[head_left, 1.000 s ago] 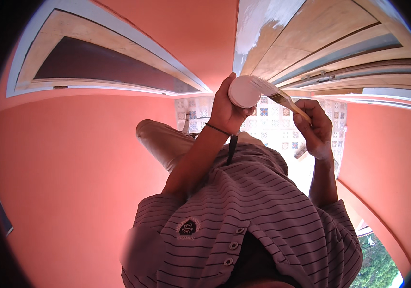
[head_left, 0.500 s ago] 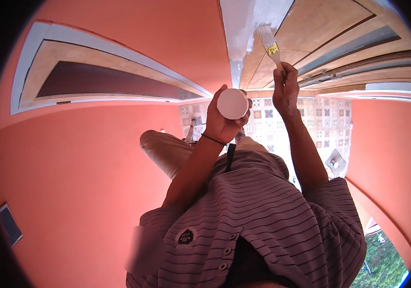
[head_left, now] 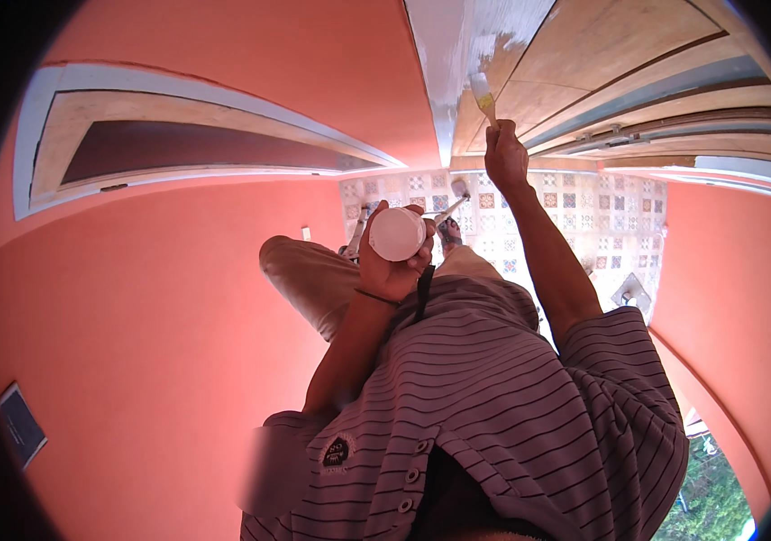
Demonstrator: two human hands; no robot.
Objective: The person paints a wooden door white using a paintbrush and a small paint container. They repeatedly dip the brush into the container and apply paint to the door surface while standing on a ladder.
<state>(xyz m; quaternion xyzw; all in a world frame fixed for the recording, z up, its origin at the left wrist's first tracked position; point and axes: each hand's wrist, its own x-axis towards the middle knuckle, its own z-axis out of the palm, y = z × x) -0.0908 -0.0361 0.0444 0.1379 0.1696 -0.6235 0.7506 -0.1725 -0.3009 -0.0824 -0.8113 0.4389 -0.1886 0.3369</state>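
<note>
My right hand (head_left: 506,155) is closed round the handle of a flat paintbrush (head_left: 484,97) with a yellow metal band. Its whitened bristles meet the door frame (head_left: 462,63), which carries streaky white paint with bare wood showing beside it. Lower and to the left, my left hand (head_left: 392,270) grips a small round white cup (head_left: 397,234) from below, fingers wrapped round its side. The white inside of the cup faces up; how much paint it holds I cannot tell.
A wooden door (head_left: 602,54) with glass strips stands at the right of the frame. Coral walls (head_left: 160,298) rise around me, with a white-framed window (head_left: 214,144) at the left. Below lies a patterned tile floor (head_left: 574,203); a grey square plate (head_left: 630,293) rests on it.
My left hand has drawn the cup down and left, away from the frame. The brush in my right hand has shifted slightly left and down along the painted frame.
</note>
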